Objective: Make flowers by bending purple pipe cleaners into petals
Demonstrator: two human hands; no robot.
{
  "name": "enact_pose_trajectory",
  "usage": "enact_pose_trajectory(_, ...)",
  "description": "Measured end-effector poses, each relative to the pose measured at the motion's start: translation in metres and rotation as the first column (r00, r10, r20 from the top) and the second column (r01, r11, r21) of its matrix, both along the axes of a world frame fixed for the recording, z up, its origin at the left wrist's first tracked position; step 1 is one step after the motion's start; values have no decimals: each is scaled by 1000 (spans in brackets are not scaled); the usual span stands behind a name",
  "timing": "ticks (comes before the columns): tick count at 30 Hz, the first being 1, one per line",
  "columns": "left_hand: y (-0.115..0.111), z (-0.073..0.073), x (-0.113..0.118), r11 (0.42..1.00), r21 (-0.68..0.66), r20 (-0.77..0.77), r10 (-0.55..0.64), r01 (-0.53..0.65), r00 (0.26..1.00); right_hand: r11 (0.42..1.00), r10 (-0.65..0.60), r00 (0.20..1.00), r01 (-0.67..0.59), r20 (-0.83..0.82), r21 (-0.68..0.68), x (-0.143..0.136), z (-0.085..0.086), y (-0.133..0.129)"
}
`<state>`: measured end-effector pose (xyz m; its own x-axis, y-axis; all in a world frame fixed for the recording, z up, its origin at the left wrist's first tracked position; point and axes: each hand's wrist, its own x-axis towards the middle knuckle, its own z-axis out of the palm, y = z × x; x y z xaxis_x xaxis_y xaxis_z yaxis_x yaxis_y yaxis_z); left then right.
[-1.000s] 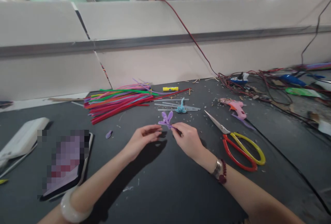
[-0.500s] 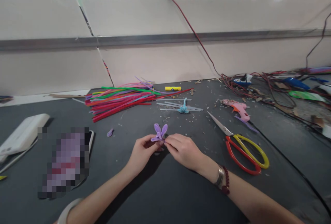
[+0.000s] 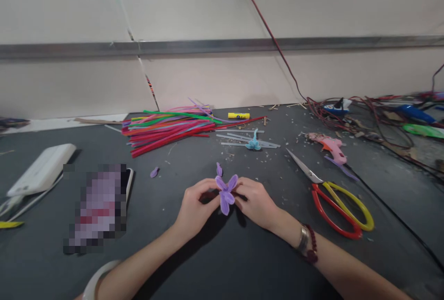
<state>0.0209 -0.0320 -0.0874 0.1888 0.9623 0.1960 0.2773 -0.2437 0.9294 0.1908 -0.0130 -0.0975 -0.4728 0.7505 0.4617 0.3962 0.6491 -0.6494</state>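
Observation:
A purple pipe-cleaner flower (image 3: 226, 195) with several looped petals is held between my two hands over the dark table. My left hand (image 3: 197, 204) pinches it from the left, thumb and fingers closed at its edge. From the right, the fingertips of my right hand (image 3: 257, 202) close on it behind the petals; the exact grip there is hidden. Another purple petal (image 3: 219, 169) stands up just behind the flower; whether it is joined to it I cannot tell. A loose purple petal (image 3: 154, 172) lies on the table left of my hands.
Beyond my hands lie a pipe-cleaner bundle (image 3: 169, 131), a yellow glue stick (image 3: 238, 116), clear sticks (image 3: 236, 137) and a light-blue pipe-cleaner piece (image 3: 254, 143). Scissors (image 3: 335, 200) and a pink glue gun (image 3: 329, 146) are right; a phone (image 3: 100, 207) and white power bank (image 3: 43, 168) left.
The purple flower has turned so its petals face me and spread out more. The fingers of both hands have shifted around it. The whole view has moved slightly.

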Motion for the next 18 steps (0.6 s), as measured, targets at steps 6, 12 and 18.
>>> enact_pose_trajectory(6, -2, 2, 0, 994, 108, -130, 16, -1, 991, 993, 17, 987, -34, -158, -112, 8, 26, 2)
enact_pose_trajectory(12, -5, 2, 1, 980, 177, -160, -64, 93, 985, 965, 66, 979, -112, -194, -236, 13, 35, 3)
enact_pose_trajectory(18, -5, 0, 0, 975, 175, -156, -110, 137, 982, 967, 54, 972, -109, -231, -231, 13, 37, 4)
